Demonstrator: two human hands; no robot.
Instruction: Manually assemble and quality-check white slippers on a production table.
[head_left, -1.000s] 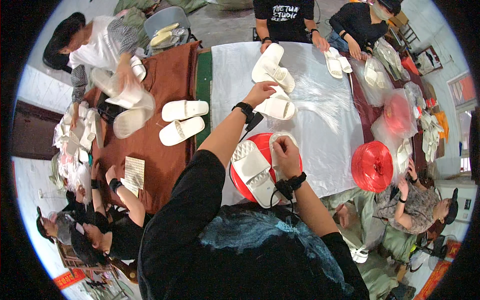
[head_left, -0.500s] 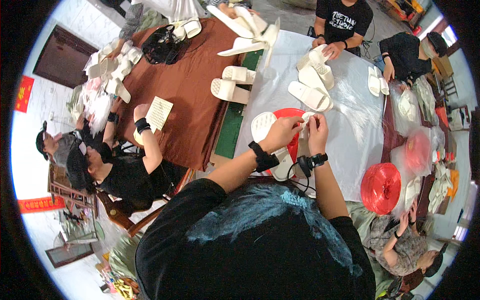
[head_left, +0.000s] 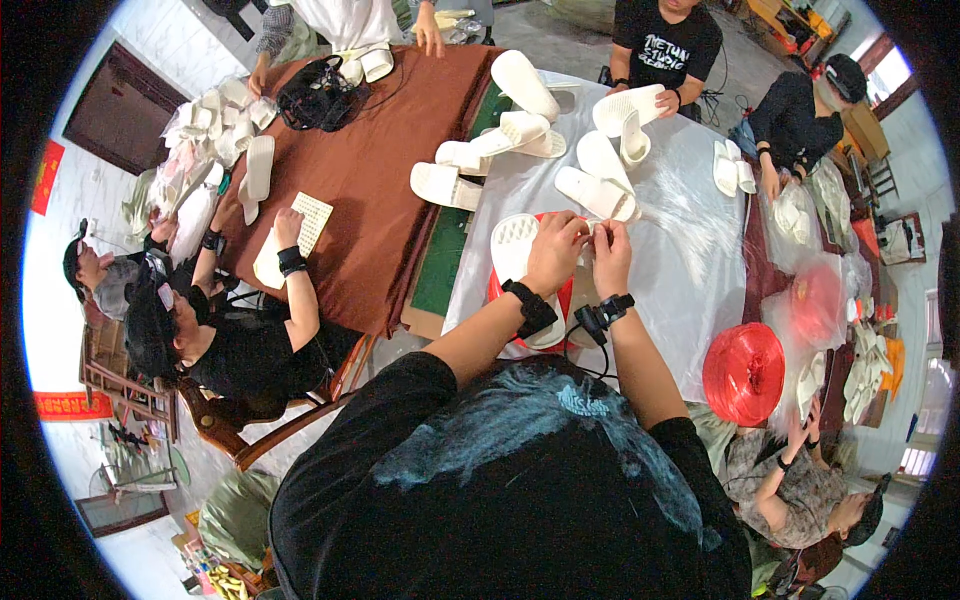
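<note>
At far left a co-worker's hand (head_left: pixel 287 228) rests on a perforated insole (head_left: pixel 310 220) on the brown cloth (head_left: pixel 370 170). Mid-table, a white slipper (head_left: pixel 515 250) lies on a red spool (head_left: pixel 497 292) just below the person's hands. The left hand (head_left: pixel 555 250) and right hand (head_left: pixel 610 255) meet, fingers pinched together on something too small to tell. Farther right sits a red twine roll (head_left: pixel 745 372).

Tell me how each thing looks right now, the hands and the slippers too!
left hand: closed on the white slipper
right hand: pinching at the same spot, fingers curled
white slipper: sole up, on red spool
loose slippers: scattered on plastic sheet
red twine roll: wound, untouched
</note>
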